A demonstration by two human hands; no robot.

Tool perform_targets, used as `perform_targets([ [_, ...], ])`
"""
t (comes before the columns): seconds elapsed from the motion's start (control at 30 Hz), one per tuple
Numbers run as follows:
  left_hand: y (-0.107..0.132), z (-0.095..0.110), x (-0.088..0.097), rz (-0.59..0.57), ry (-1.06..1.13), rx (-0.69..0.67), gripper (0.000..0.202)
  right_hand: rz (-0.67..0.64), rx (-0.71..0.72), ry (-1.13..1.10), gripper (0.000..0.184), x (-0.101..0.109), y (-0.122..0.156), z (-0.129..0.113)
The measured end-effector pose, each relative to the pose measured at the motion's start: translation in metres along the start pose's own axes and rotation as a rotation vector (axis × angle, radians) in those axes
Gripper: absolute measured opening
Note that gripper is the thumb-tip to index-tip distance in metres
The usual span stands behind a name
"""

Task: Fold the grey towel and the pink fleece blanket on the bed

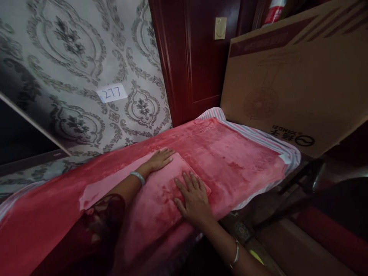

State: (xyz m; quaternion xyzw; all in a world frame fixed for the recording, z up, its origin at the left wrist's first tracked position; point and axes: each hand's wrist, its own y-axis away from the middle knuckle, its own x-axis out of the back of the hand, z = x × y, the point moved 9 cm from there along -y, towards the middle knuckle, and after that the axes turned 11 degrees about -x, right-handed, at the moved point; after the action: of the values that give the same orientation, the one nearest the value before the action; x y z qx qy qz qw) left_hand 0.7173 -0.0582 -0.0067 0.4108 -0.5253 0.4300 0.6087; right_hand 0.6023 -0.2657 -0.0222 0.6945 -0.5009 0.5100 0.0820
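A folded piece of pink plush fabric (pixel 155 188) lies on a larger red-pink plush cloth (pixel 241 153). On its far edge rests my left hand (pixel 161 159), palm down with the fingers stretched out. My right hand (pixel 194 197) lies flat near the right end of the fold, fingers spread and touching the fabric. Neither hand grips anything. Darker, brushed-looking patches show in the pile around the right hand. Below my left arm, the sleeve hides part of the folded fabric.
A striped cover (pixel 258 134) shows around the larger cloth's edges. A big cardboard box (pixel 287 76) stands at the back right. Behind are patterned wallpaper (pixel 74 50), a paper marked 277 (pixel 112 93) and a dark red door (pixel 198 53). A dark-screened panel (pixel 23 134) is at left.
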Motion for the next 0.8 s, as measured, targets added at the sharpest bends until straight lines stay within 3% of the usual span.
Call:
perform_targets([
  [0.13,-0.010,-0.037,-0.001,0.046,-0.018,0.083,0.061,0.007,0.005,-0.010,0.062,0.000,0.001,0.001],
  [0.23,-0.011,-0.043,0.004,0.089,-0.054,0.125,0.060,0.021,0.009,-0.009,0.061,0.000,0.001,0.001],
  [0.4,0.001,-0.020,0.033,0.167,-0.132,0.166,0.057,0.014,0.003,0.019,0.059,0.001,-0.001,0.001],
  [0.53,0.029,0.006,0.055,0.183,-0.121,0.149,0.056,0.003,0.009,0.028,0.058,0.002,0.000,0.004],
  [0.7,0.086,0.046,0.047,0.110,-0.035,-0.054,0.068,0.028,0.024,0.009,0.055,0.008,0.002,0.004],
  [0.8,0.113,0.054,0.031,0.082,-0.022,-0.035,0.069,0.061,0.087,-0.026,0.052,0.016,0.009,-0.020],
])
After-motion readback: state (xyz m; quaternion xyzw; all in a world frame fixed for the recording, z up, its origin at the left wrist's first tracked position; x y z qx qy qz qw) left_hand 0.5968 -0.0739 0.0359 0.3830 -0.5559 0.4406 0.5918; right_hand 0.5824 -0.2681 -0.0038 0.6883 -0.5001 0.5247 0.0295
